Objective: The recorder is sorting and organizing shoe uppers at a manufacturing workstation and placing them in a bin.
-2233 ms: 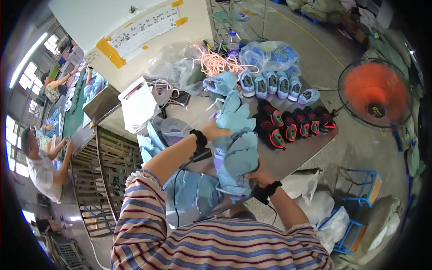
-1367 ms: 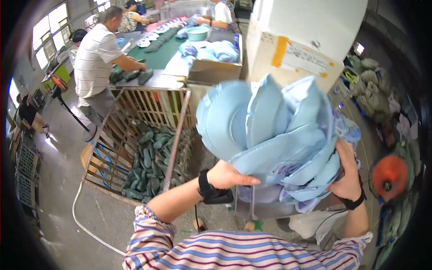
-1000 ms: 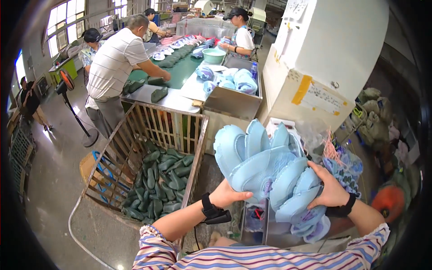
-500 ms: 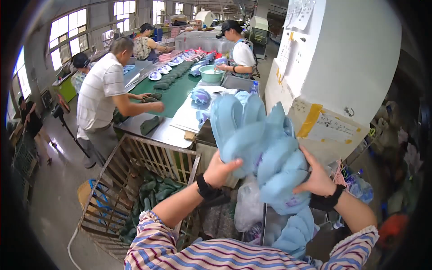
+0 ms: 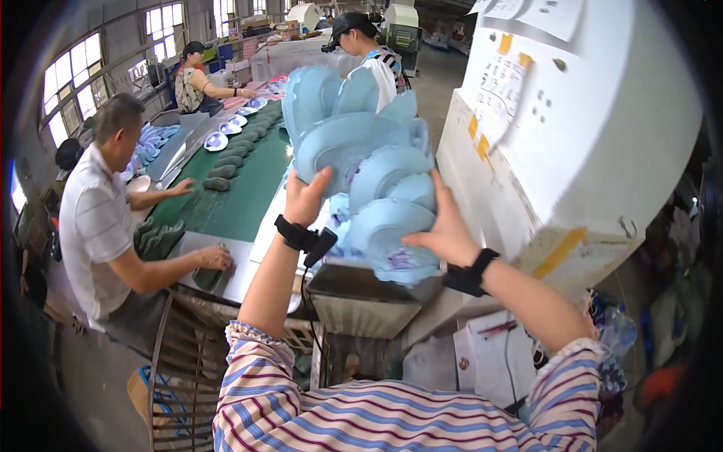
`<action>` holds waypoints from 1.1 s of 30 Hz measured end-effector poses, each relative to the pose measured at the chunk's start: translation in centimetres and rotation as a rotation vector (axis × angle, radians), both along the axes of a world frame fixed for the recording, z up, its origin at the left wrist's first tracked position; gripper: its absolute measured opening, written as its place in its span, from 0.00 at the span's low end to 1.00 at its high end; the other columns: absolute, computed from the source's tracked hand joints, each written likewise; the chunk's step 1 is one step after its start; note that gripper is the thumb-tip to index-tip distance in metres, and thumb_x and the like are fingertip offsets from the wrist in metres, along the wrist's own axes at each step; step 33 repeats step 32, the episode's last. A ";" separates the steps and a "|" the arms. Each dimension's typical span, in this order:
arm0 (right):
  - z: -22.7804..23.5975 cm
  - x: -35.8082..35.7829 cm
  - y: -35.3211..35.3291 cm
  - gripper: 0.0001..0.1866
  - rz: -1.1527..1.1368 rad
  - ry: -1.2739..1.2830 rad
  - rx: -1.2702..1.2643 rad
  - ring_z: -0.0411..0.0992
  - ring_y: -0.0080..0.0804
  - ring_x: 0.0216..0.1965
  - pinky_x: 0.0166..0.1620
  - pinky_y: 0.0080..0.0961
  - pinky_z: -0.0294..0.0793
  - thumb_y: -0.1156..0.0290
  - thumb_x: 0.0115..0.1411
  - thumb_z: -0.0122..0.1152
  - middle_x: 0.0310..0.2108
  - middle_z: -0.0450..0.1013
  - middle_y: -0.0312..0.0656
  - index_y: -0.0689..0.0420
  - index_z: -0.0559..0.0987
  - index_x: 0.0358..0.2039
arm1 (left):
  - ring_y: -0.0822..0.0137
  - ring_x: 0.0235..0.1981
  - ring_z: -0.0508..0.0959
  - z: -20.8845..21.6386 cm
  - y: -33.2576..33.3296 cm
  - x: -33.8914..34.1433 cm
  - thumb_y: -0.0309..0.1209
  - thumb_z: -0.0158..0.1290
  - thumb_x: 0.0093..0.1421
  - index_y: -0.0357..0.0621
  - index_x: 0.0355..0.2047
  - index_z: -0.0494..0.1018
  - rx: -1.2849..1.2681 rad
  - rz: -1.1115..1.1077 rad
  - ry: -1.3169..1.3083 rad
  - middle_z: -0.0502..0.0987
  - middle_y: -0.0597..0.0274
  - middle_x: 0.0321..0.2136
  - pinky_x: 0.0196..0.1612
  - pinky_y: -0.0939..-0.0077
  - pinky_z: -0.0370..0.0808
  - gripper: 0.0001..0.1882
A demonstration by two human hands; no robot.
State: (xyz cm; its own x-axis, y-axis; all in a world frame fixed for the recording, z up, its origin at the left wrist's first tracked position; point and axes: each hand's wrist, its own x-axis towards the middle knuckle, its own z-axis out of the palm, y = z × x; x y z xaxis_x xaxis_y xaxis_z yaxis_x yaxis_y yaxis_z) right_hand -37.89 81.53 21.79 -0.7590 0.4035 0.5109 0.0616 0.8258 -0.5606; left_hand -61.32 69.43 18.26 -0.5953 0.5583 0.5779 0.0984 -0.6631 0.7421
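A large bundle of light blue, curved, nested pieces with purple patches (image 5: 392, 169), looking like shoe uppers, is held up in front of me. My left hand (image 5: 305, 197) grips its left side, thumb in front. On the right side, my right hand (image 5: 446, 226) presses with the thumb across the front and the fingers mostly behind. Both hands are closed on the bundle, which hangs over the near end of the worktable. Behind it, more blue and purple pieces (image 5: 339, 215) lie on a pale surface, partly hidden.
Dark green shoe lasts (image 5: 233, 151) and white-purple pieces (image 5: 216, 141) line a green conveyor belt (image 5: 245, 192). A person in a pale shirt (image 5: 102, 226) works at its left; others stand farther back. A slatted crate (image 5: 184, 361) is at lower left, a white cabinet (image 5: 520, 173) at right.
My hands have raised the bundle forward and left, toward the table. The view has shifted; the blue pieces below my hands are out of sight. The left co-worker's hand reaches over the belt.
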 end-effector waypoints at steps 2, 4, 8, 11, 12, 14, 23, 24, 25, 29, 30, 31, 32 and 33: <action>-1.5 -5.4 2.3 0.61 -0.063 0.002 0.024 0.57 0.55 0.51 0.54 0.38 0.56 0.65 0.28 0.74 0.52 0.53 0.58 0.61 0.43 0.59 | 0.71 0.35 0.71 0.6 2.5 -4.6 0.34 0.55 0.52 0.33 0.44 0.66 -0.046 0.025 0.009 0.73 0.60 0.36 0.40 0.77 0.68 0.22; -4.3 -8.6 3.6 0.62 -0.174 -0.117 -0.105 0.58 0.59 0.50 0.54 0.41 0.56 0.61 0.30 0.73 0.52 0.52 0.60 0.60 0.40 0.59 | 0.70 0.35 0.72 -1.5 4.2 -8.0 0.34 0.55 0.52 0.34 0.44 0.66 -0.183 0.011 -0.031 0.73 0.59 0.36 0.40 0.77 0.68 0.22; -8.8 -11.8 6.0 0.60 -0.300 -0.590 -0.064 0.64 0.59 0.43 0.47 0.41 0.65 0.49 0.33 0.69 0.51 0.52 0.63 0.59 0.42 0.59 | 0.71 0.34 0.72 -8.4 9.3 -11.9 0.34 0.55 0.52 0.34 0.44 0.66 -0.435 -0.090 -0.118 0.73 0.59 0.35 0.38 0.77 0.69 0.22; -12.4 -12.2 6.9 0.57 -0.372 -0.841 0.076 0.66 0.54 0.40 0.42 0.37 0.69 0.48 0.34 0.68 0.50 0.53 0.62 0.60 0.47 0.58 | 0.67 0.40 0.70 -18.3 12.1 -15.1 0.34 0.55 0.52 0.39 0.49 0.62 -0.823 -0.228 0.004 0.71 0.62 0.38 0.37 0.71 0.71 0.26; -12.4 -11.7 6.3 0.52 -0.438 -0.942 0.250 0.66 0.50 0.41 0.39 0.36 0.72 0.49 0.35 0.68 0.50 0.56 0.58 0.60 0.52 0.56 | 0.65 0.45 0.68 -18.3 12.6 -13.9 0.37 0.57 0.50 0.45 0.54 0.54 -0.937 -0.169 0.042 0.67 0.61 0.44 0.38 0.65 0.71 0.34; -12.3 -11.0 6.7 0.51 -0.386 -0.879 0.264 0.67 0.50 0.41 0.39 0.35 0.72 0.50 0.36 0.68 0.49 0.56 0.57 0.58 0.53 0.56 | 0.58 0.47 0.66 -18.2 14.4 -14.2 0.41 0.57 0.50 0.49 0.58 0.42 -0.978 -0.139 -0.053 0.62 0.53 0.48 0.39 0.59 0.71 0.43; 1.5 -3.8 2.6 0.35 0.173 -0.374 -0.093 0.64 0.47 0.45 0.47 0.32 0.64 0.59 0.46 0.61 0.48 0.58 0.54 0.61 0.59 0.52 | 0.43 0.56 0.51 -6.9 14.0 -10.3 0.41 0.55 0.50 0.42 0.51 0.60 -0.645 0.416 0.838 0.52 0.37 0.54 0.56 0.55 0.49 0.30; 4.3 -2.4 1.3 0.31 0.167 -0.282 -0.124 0.64 0.47 0.45 0.47 0.33 0.64 0.63 0.47 0.60 0.46 0.60 0.52 0.63 0.61 0.50 | 0.45 0.55 0.53 -4.2 13.4 -8.1 0.37 0.55 0.50 0.44 0.47 0.64 -0.483 0.356 0.873 0.54 0.40 0.53 0.56 0.57 0.50 0.24; 6.4 -0.9 0.1 0.29 0.163 -0.209 -0.088 0.64 0.46 0.45 0.46 0.33 0.65 0.64 0.47 0.59 0.45 0.62 0.51 0.63 0.63 0.48 | 0.52 0.55 0.56 -1.0 11.6 -4.7 0.32 0.54 0.51 0.44 0.45 0.64 -0.474 0.292 0.830 0.57 0.46 0.53 0.54 0.61 0.54 0.20; 13.3 -0.3 -1.9 0.19 0.414 0.259 -0.275 0.69 0.44 0.33 0.37 0.32 0.68 0.69 0.44 0.61 0.30 0.69 0.51 0.64 0.69 0.36 | 0.65 0.47 0.67 7.6 4.0 0.5 0.23 0.46 0.55 0.37 0.43 0.65 -0.270 -0.158 0.593 0.69 0.57 0.45 0.50 0.71 0.60 0.14; 14.3 -0.4 -2.0 0.19 0.402 0.442 0.018 0.70 0.43 0.31 0.35 0.33 0.69 0.68 0.43 0.62 0.28 0.69 0.52 0.64 0.69 0.34 | 0.62 0.49 0.66 8.7 1.8 -0.4 0.24 0.46 0.56 0.39 0.43 0.66 -0.180 -0.237 0.784 0.69 0.57 0.45 0.51 0.70 0.60 0.14; 15.4 0.1 -1.7 0.19 0.368 0.619 0.319 0.70 0.42 0.28 0.33 0.34 0.70 0.67 0.42 0.63 0.26 0.70 0.52 0.64 0.70 0.32 | 0.62 0.49 0.66 9.9 0.7 -0.2 0.24 0.46 0.56 0.39 0.43 0.66 -0.178 -0.239 0.788 0.69 0.57 0.45 0.51 0.70 0.60 0.14; 15.5 0.2 -1.9 0.19 0.369 0.622 0.322 0.70 0.42 0.28 0.33 0.34 0.70 0.67 0.42 0.63 0.26 0.70 0.52 0.64 0.70 0.32 | 0.57 0.53 0.60 11.0 -0.3 0.0 0.30 0.46 0.56 0.46 0.49 0.61 -0.133 -0.375 1.022 0.63 0.53 0.50 0.54 0.63 0.55 0.19; 15.5 0.2 -1.9 0.19 0.369 0.622 0.322 0.70 0.42 0.28 0.33 0.34 0.70 0.67 0.42 0.63 0.26 0.70 0.52 0.64 0.70 0.32 | 0.57 0.53 0.60 11.0 -0.3 0.0 0.30 0.46 0.56 0.46 0.49 0.61 -0.133 -0.375 1.022 0.63 0.53 0.50 0.54 0.63 0.55 0.19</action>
